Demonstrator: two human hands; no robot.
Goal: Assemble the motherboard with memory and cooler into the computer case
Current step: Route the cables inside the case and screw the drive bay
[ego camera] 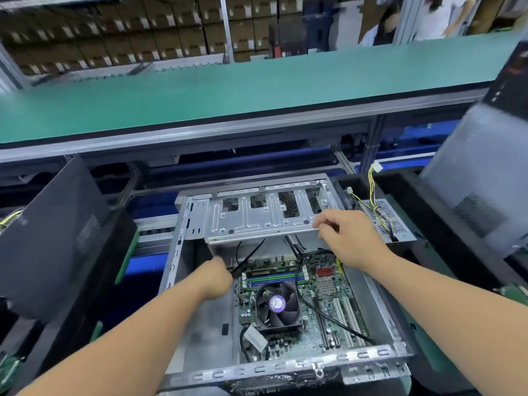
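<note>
Both hands reach into the open computer case (183, 252). Her right hand (348, 238) pinches the drive cage (257, 215) edge; the left hand (217, 277) curls around black cables (245, 258). Below both grips, motherboard (328, 310) and cooler (277, 305) sit inside.

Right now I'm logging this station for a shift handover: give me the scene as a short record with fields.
case: open case, lying flat
motherboard: motherboard inside the case
cooler: fan cooler on the motherboard
memory: sticks seated in slots behind the cooler
drive cage: metal cage across the case's far end
left hand: left hand holds black cables under the cage
right hand: right hand grips the cage's near edge
</note>
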